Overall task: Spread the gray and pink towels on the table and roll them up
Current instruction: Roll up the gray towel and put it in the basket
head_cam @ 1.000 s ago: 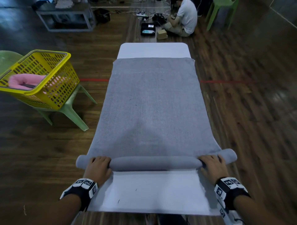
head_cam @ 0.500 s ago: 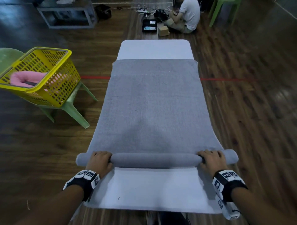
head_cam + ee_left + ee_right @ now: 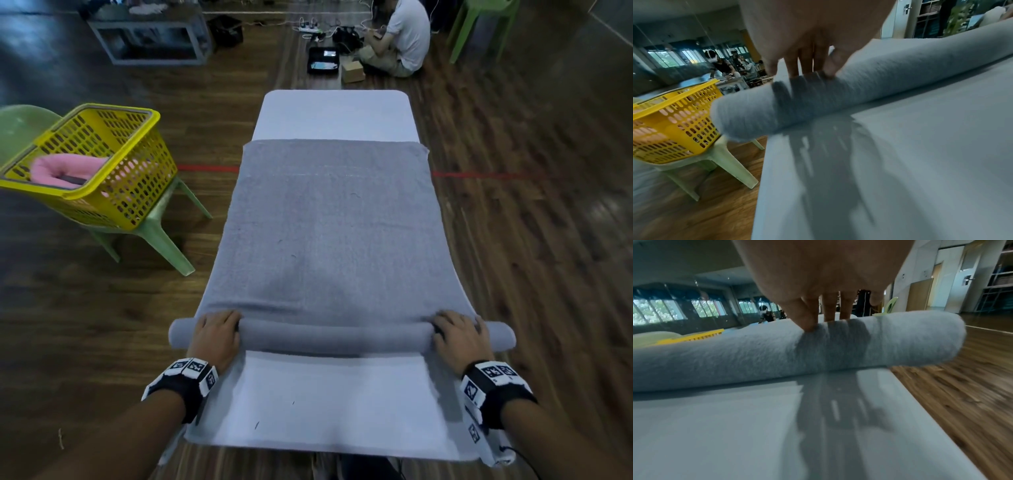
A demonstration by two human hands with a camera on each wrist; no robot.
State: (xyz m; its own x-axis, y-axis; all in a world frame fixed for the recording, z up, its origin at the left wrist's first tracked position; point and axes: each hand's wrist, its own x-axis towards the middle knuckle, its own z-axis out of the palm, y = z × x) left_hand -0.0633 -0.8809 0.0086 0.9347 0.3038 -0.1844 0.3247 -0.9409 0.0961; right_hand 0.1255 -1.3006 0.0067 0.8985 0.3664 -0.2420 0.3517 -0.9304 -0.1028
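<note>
Gray towel (image 3: pixel 334 233) part-rolled on the desk (image 3: pixel 335 404), both your hands on the roll.

Your left hand (image 3: pixel 215 337) lies on the roll at 7 o'clock and your right hand (image 3: pixel 457 337) at 5 o'clock, each grip with fingers (image 3: pixel 807 63) laid fairly straight over the top, pressing and not closed round it. The unrolled part runs flat toward 12. The pink towel (image 3: pixel 65 168) sits in the yellow basket (image 3: pixel 137 185) on the green chair (image 3: pixel 161 236), at 10 o'clock.

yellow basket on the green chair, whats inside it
A pink towel lies bunched in the yellow basket, with something dark in its fold that I cannot identify. The basket's bottom is hidden by the towel and the walls, so anything beneath cannot be seen.
</note>
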